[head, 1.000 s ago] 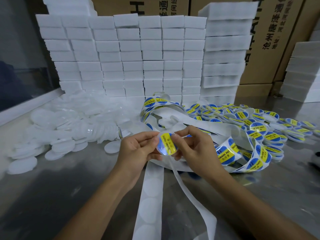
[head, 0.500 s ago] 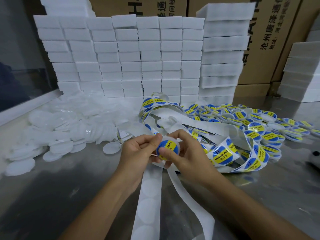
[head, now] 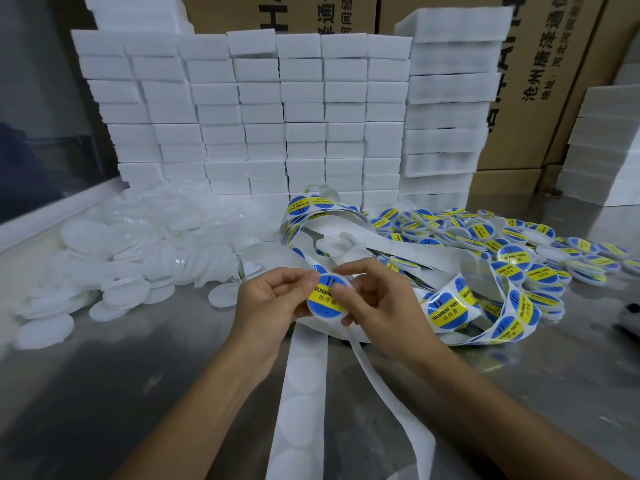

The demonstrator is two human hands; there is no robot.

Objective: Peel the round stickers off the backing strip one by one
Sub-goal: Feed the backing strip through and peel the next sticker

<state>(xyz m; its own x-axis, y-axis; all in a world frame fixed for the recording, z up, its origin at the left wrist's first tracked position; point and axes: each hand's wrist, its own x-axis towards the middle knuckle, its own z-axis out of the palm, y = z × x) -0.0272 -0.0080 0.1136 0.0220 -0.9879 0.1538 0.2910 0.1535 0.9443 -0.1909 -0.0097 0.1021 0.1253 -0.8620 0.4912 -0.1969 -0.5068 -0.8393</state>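
Over steel table [head: 104, 393], both hands' fingers [head: 341, 294] pinching round sticker [head: 323, 299], labelled discs [head: 512, 252] right, foam blocks [head: 263, 109] behind

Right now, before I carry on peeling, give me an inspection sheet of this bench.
Surface: grey metal table, reflective, bare in the near left part.
Job's things: round blue and yellow sticker held up between both hands; backing strip, with empty circles, trails toward the viewer; strip with stickers loops at right.
Clutter: white discs heaped at left; stickered discs piled at right.
Grippers: left hand and right hand both pinch the sticker.
Cables: nothing seen.
Surroundings: stacked white foam blocks behind; cardboard cartons beyond.
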